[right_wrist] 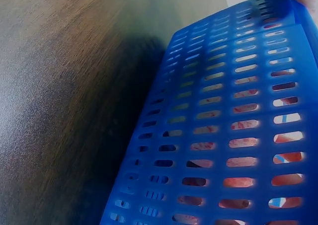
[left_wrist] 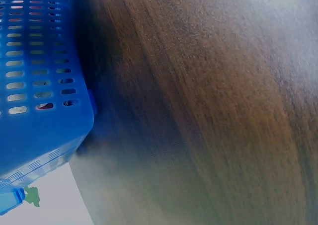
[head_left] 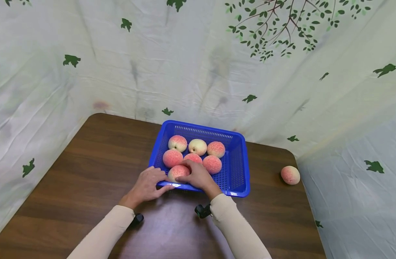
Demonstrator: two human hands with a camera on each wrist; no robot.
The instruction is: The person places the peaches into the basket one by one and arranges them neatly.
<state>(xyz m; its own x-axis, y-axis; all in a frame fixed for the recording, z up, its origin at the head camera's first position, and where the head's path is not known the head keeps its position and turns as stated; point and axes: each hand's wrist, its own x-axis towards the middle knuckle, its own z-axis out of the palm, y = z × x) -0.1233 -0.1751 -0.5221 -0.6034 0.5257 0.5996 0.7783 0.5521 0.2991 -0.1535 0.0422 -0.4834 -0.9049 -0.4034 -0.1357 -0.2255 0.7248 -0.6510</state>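
A blue plastic basket [head_left: 246, 165] with slotted walls stands on the table, several peaches lying in its left and middle part. My right hand [head_left: 198, 175] reaches over the near rim and grips a pink peach [head_left: 178, 172] at the front left, thumb on the near side and fingers on the far side. At the near left corner, my left hand [head_left: 148, 183] holds the rim, its thumb stretched along the front edge. Both wrist views look at the basket's outer wall [left_wrist: 30, 135]; pink shows through the slots of the wall [right_wrist: 213, 130] in the right wrist view.
A lone peach [head_left: 290, 175] sits on the brown wooden table [head_left: 97, 162] near its right edge. White cloth [head_left: 191, 72] printed with green leaves hangs behind and at both sides. The basket's far rim lies close to the back cloth.
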